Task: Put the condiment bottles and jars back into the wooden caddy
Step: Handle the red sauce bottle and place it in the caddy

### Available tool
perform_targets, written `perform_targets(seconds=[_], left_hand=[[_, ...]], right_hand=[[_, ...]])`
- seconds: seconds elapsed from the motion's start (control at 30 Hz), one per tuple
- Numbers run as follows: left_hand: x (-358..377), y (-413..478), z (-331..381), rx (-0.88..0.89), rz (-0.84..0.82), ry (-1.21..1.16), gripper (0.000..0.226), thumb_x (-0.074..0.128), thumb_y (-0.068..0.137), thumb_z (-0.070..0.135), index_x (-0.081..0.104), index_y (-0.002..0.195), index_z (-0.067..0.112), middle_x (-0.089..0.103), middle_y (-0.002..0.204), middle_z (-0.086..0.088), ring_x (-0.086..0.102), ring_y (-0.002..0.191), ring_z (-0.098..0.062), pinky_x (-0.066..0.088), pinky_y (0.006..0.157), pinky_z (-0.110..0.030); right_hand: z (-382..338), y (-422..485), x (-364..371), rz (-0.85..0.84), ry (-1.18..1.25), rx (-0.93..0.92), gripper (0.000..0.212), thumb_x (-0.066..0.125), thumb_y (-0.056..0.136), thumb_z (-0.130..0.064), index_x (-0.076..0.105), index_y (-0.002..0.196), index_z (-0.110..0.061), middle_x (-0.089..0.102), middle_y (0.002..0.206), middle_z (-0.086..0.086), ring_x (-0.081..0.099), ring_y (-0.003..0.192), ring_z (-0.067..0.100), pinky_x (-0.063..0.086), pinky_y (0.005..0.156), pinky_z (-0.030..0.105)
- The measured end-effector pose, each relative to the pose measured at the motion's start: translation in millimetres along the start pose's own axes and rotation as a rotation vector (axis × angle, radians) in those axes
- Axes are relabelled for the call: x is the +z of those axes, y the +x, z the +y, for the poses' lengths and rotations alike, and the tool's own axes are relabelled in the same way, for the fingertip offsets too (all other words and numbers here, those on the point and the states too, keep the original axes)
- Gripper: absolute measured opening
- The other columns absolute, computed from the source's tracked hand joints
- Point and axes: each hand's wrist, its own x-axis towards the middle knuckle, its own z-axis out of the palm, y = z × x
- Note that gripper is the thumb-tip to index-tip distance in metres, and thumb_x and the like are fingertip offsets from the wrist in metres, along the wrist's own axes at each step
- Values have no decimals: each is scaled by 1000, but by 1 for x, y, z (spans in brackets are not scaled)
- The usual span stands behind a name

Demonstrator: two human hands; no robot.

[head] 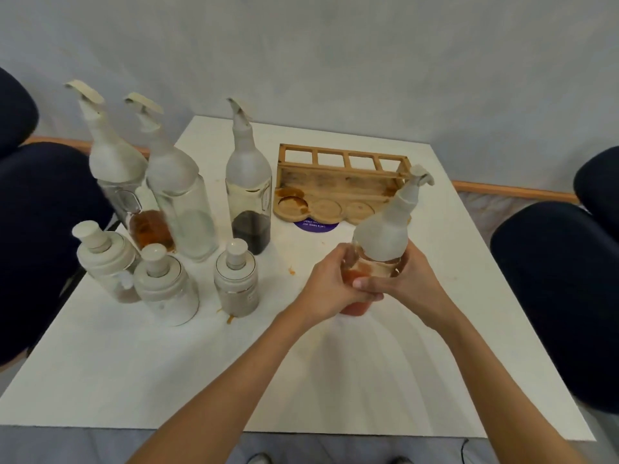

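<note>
Both hands wrap a tall bottle (383,229) with a frosted spout top and orange-red sauce, in front of the wooden caddy (338,187). My left hand (330,283) grips its left side, my right hand (407,279) its right side, fingers overlapping at the front. The caddy stands at the back of the table with nothing in its round slots, which show brown stains. Left of it stand three more tall bottles: one with dark sauce (249,195), a clear one (181,192) and one with amber liquid (117,175). Three short jars (236,279) (165,286) (107,262) with knobbed lids stand in front of them.
The white table (201,380) carries small orange sauce drips near the jars. A purple round sticker (316,226) lies under the caddy's front edge. Dark chairs (562,289) (43,229) stand at both sides. A wall rises behind the table.
</note>
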Motion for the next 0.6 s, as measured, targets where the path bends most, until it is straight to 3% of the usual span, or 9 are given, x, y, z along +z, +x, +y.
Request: perform_targets(seconds=[0.1,0.2,0.3,0.47,0.6], left_hand=[[2,0,-2,-16,-10,-28,68,87,64,41,41,113,45,53,105,28,55,98,-4,40,77,-17],[4,-3,-8,2,-24,-126,65,86,65,44,45,115,42,56,112,25,57,105,-4,45,73,-11],[8,-4,-13,-29,-29,-188,74,85,62,48,42,122,41,54,124,17,55,113,-12,51,83,-21],[16,-2,-14,-23,-9,-236,72,84,58,54,40,115,52,52,123,20,54,115,-12,49,80,-18],[18,0,-17,-18,1,-213,83,83,55,59,38,124,47,51,129,16,52,119,-16,51,94,-33]], right_hand=[[-2,-3,-3,-53,-2,3,79,91,60,-28,49,127,-31,66,113,-15,63,105,6,54,82,22],[-13,-4,-19,-105,13,14,87,89,59,-43,44,133,-39,59,126,-17,57,117,8,50,97,33],[-37,-3,-42,-90,101,-39,79,86,57,-49,46,125,-51,60,126,-23,57,118,4,52,89,24],[-61,10,-48,-181,-36,-92,85,86,62,-45,43,135,-34,60,124,-16,60,114,5,53,89,25],[-65,14,-39,-189,-242,-121,62,84,66,-40,54,119,-34,65,109,-15,63,100,2,54,80,21]])
